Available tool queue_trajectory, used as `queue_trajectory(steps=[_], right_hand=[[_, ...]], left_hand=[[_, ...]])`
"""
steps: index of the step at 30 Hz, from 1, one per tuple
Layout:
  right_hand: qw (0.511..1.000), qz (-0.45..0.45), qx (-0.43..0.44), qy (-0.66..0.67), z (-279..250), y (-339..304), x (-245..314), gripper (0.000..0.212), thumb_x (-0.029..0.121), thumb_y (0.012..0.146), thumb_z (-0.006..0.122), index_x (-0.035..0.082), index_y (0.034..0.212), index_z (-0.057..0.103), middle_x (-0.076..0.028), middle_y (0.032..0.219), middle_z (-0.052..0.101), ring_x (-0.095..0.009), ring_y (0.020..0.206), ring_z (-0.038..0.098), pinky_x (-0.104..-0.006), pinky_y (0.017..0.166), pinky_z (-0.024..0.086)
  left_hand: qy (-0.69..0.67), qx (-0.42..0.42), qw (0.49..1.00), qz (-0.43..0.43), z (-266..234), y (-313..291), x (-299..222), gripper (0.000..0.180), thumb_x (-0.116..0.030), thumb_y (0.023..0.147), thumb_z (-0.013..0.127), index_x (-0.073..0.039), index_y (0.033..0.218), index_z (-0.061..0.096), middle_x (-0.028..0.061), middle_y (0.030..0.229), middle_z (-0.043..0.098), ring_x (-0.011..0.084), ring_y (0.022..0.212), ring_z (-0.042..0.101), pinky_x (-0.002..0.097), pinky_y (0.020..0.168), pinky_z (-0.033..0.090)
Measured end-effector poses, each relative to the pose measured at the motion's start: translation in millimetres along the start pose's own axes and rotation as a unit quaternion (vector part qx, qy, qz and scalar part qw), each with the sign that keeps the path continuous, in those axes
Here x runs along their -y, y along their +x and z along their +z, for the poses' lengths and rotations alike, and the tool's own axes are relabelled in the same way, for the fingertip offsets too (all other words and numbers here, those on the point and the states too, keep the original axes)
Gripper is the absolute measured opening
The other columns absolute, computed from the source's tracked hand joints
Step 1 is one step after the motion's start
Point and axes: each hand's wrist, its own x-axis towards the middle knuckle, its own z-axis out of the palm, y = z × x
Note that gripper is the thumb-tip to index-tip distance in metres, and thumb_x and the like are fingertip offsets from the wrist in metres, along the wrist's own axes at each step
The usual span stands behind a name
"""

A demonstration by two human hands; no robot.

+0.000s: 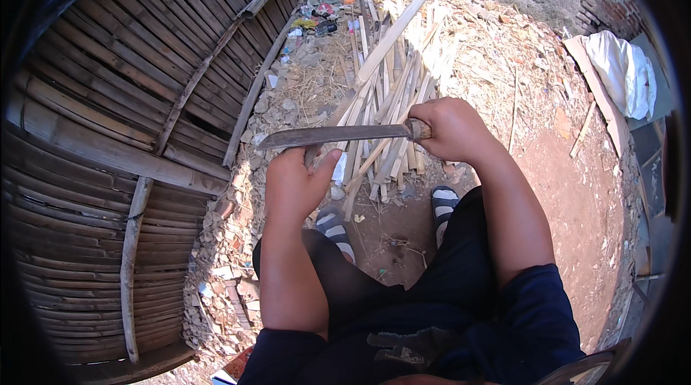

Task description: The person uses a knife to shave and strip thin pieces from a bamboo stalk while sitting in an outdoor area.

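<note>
My right hand is closed round the wooden handle of a machete. Its long, dark blade points left, held level in front of me. My left hand grips the near end of a long, pale wooden strip, which slants away to the far right. Close to the left hand's fingers, the blade lies across this strip; whether it has bitten into the wood I cannot tell. Most of the left fingers are hidden behind the hand and blade. Beneath both hands lies a heap of similar loose strips.
A slatted bamboo wall runs along the left, with broken rubble at its foot. Litter is scattered farther off. A white sack sits at the right by a board. My sandalled feet are just below the heap.
</note>
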Motion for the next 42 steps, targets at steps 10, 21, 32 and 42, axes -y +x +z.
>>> queue_trajectory(steps=[10, 21, 32, 42], right_hand=[[0.976, 0.175, -0.07, 0.107, -8.6, 3.2, -59.5, 0.032, 0.029, 0.09, 0.083, 0.002, 0.105, 0.074, -0.021, 0.088, 0.073, -0.037, 0.083, 0.069, -0.0468, 0.079, 0.055], [0.974, 0.184, 0.013, 0.129, -10.1, 11.4, -49.3, 0.033, 0.029, 0.09, 0.082, 0.005, 0.112, 0.076, -0.021, 0.095, 0.076, -0.038, 0.092, 0.074, -0.0472, 0.083, 0.057], [0.998, 0.041, 0.028, 0.028, 4.8, 8.9, -8.0, 0.031, 0.03, 0.09, 0.081, 0.004, 0.106, 0.074, -0.023, 0.091, 0.074, -0.044, 0.093, 0.072, -0.0512, 0.085, 0.056], [0.97, 0.216, -0.052, 0.094, -9.0, 11.6, -53.1, 0.035, 0.031, 0.091, 0.081, 0.003, 0.111, 0.075, -0.024, 0.095, 0.075, -0.042, 0.093, 0.073, -0.049, 0.086, 0.057]], left_hand=[[0.033, 0.05, 0.997, -0.044, -6.4, 1.3, -3.9, 0.049, -0.044, 0.09, 0.085, 0.002, 0.102, 0.072, 0.0153, 0.072, 0.068, 0.0283, 0.065, 0.068, 0.0414, 0.063, 0.053], [0.006, 0.039, 0.998, -0.04, -4.1, -0.9, -4.3, 0.044, -0.04, 0.09, 0.086, 0.001, 0.099, 0.072, 0.0078, 0.067, 0.062, 0.0174, 0.062, 0.059, 0.0359, 0.06, 0.046], [0.005, 0.045, 0.998, -0.04, -1.0, -0.5, -2.3, 0.043, -0.039, 0.09, 0.086, 0.001, 0.097, 0.071, 0.0056, 0.065, 0.059, 0.0173, 0.061, 0.056, 0.0347, 0.059, 0.046], [0.004, 0.068, 0.996, -0.053, -3.1, -0.4, -2.3, 0.043, -0.039, 0.091, 0.086, 0.001, 0.099, 0.072, 0.0063, 0.069, 0.062, 0.0169, 0.062, 0.057, 0.0344, 0.06, 0.046]])
